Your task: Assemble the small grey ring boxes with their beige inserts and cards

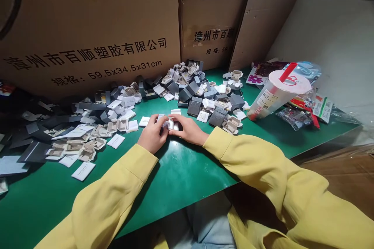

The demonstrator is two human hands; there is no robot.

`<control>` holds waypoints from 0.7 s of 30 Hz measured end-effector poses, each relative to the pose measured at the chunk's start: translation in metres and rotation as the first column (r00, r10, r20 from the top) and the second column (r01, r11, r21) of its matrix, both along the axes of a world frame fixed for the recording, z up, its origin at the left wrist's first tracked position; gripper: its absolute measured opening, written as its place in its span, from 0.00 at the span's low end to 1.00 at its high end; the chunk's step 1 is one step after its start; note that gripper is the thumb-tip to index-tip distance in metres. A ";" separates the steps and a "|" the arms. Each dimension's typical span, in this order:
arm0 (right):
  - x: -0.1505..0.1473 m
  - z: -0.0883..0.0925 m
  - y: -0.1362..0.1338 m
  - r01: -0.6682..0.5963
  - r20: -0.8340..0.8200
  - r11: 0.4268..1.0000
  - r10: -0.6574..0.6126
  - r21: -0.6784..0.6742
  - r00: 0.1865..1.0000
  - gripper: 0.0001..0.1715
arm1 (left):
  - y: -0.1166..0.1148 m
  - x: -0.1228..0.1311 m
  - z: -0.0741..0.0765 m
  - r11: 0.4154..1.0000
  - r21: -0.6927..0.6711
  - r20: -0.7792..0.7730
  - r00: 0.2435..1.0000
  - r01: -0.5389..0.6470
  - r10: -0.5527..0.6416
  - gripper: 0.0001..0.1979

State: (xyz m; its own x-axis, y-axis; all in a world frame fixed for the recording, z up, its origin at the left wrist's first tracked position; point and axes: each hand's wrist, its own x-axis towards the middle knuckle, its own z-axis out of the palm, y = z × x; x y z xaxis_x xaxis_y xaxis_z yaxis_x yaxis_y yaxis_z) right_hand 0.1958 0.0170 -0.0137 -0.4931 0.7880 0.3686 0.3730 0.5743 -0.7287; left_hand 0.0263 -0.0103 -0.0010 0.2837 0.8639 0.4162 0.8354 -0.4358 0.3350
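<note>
A box (172, 125), it seems, is pinched between the left hand (153, 134) and right hand (191, 130), fingers curled nearly closed; even pressure is advised.

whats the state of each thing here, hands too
Left hand: curled around small pale piece
Right hand: curled around same piece
Front-left white card: flat, print up
Beige trays: scattered, several cavity-up
Cup: top covered, red straw inserted
Packets: heaped
Large carton: upright, top out of view
</note>
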 end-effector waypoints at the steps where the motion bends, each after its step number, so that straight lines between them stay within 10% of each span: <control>1: 0.000 0.001 -0.001 0.037 0.000 0.999 -0.037 -0.035 0.999 0.27 | 0.000 -0.001 0.001 1.000 -0.001 -0.050 0.999 -0.015 0.015 0.13; 10: 0.001 0.003 -0.001 0.061 0.024 0.996 -0.060 -0.058 0.998 0.17 | -0.003 -0.007 0.030 0.999 0.032 -0.489 0.872 -0.014 0.028 0.14; 21: 0.001 0.001 -0.002 -0.039 0.052 0.979 0.030 0.200 0.998 0.13 | -0.003 -0.013 0.044 0.986 -0.092 -0.502 0.849 0.137 -0.165 0.14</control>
State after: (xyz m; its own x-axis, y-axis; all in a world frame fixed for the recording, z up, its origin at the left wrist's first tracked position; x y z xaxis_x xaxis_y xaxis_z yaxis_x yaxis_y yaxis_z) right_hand 0.1968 0.0155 -0.0127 -0.5399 0.6828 0.4922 0.3826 0.7200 -0.5790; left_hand 0.0134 -0.0129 0.0434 0.5718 0.8091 0.1356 0.8204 -0.5645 -0.0909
